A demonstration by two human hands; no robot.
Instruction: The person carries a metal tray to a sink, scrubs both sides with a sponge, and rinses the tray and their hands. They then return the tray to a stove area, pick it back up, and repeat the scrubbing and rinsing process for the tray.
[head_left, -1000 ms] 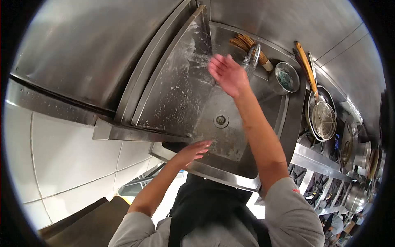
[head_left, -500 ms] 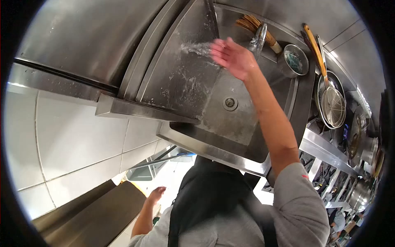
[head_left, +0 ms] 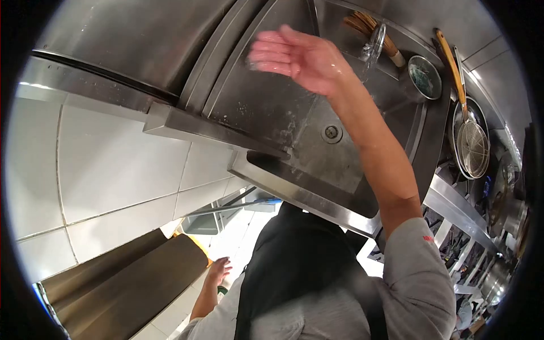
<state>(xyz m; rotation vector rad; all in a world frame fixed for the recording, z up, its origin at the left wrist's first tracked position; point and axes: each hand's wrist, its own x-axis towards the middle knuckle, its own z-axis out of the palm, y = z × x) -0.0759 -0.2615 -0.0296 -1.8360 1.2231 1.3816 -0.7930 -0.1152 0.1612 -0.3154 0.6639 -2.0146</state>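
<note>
My right hand (head_left: pixel 306 59) is raised over the metal sink (head_left: pixel 323 161), its wet fingers stretched out and slightly blurred. It holds nothing. Its fingertips point left, toward the upright steel panel (head_left: pixel 243 102), which has water drops on it. Behind the wrist, water runs from the curved faucet (head_left: pixel 375 44). My left hand (head_left: pixel 218 271) hangs low at my side, fingers loosely apart, with nothing in it, near a brown metal panel (head_left: pixel 141 277).
A bamboo brush (head_left: pixel 391 50) lies behind the faucet. A metal pot (head_left: pixel 422 79) with something greenish inside stands at the sink's right corner. Farther right are a wire skimmer (head_left: pixel 473 148) with a wooden handle and a stove. White tiles (head_left: pixel 119 158) cover the left wall.
My right hand has moved left and up, away from the faucet, and the splash of water on the panel is gone. My view has shifted slightly; my left hand still hangs low.
</note>
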